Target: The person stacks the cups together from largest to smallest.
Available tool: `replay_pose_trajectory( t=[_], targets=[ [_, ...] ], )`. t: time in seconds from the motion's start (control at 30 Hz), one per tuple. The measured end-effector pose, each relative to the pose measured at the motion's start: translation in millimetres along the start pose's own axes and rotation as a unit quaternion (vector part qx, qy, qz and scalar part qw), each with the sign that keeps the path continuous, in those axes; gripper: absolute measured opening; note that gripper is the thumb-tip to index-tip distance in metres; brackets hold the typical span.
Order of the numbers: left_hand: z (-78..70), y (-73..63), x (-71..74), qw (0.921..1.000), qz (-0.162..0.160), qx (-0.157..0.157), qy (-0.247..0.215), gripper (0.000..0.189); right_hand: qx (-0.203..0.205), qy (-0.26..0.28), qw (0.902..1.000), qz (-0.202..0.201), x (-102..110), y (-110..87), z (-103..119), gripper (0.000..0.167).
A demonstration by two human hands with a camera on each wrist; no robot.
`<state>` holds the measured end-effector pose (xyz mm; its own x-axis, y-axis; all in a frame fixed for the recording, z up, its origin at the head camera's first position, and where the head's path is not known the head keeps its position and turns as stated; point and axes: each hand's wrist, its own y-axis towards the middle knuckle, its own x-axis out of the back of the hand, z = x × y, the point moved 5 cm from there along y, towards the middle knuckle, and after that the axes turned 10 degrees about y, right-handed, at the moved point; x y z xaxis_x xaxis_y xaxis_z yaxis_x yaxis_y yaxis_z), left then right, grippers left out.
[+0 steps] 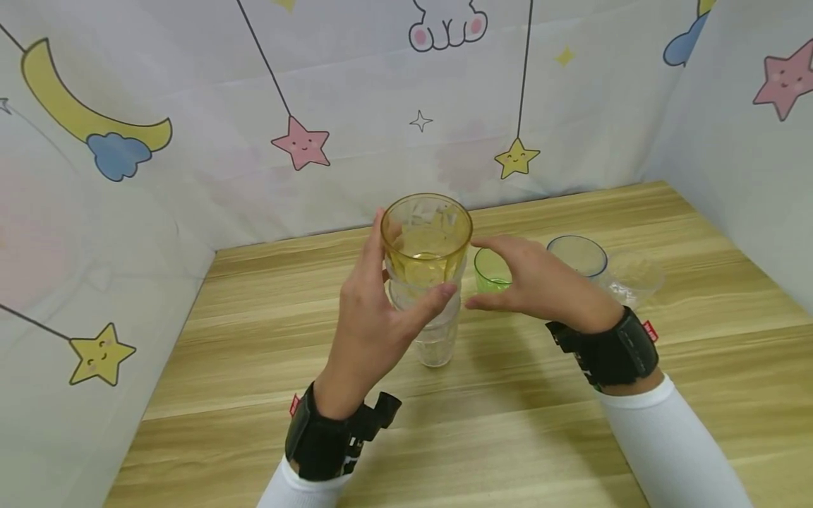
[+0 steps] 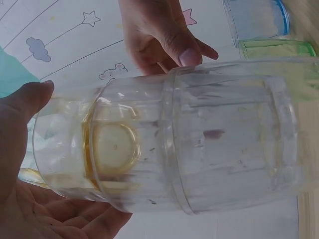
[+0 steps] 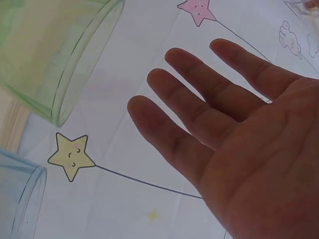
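Note:
A tall stack of clear plastic cups stands upright, with an amber-tinted cup at the top, its base nested inside the clear cup below. My left hand holds the upper part of the stack, thumb at the near side and fingers around the left. To the right of the stack is my right hand, thumb and fingers spread apart and holding nothing. Its straight fingers show in the right wrist view. Just behind it a green cup is partly hidden.
A blue-rimmed cup stands right of the green one, partly covered by my right hand. Beside it is another clear cup. The wooden table meets a patterned cloth backdrop at the back and both sides.

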<state>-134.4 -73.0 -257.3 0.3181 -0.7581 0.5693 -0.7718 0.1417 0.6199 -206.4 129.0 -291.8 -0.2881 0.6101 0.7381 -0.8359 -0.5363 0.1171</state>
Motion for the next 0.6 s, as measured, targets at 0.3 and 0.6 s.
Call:
replay_pose_trajectory(
  t=[0.3,0.6],
  targets=[
    [2.8,-0.4,-2.3,0.9998,0.014,0.013,0.006,0.1,-0.012,-0.027,0.9995,-0.008,1,0.0,-5,0.092],
    [5.9,0.0,-4.0,0.999,0.031,0.023,0.022,0.092,-0.041,-0.035,0.9985,-0.012,2,1.4,-14,0.092]
  ],
)
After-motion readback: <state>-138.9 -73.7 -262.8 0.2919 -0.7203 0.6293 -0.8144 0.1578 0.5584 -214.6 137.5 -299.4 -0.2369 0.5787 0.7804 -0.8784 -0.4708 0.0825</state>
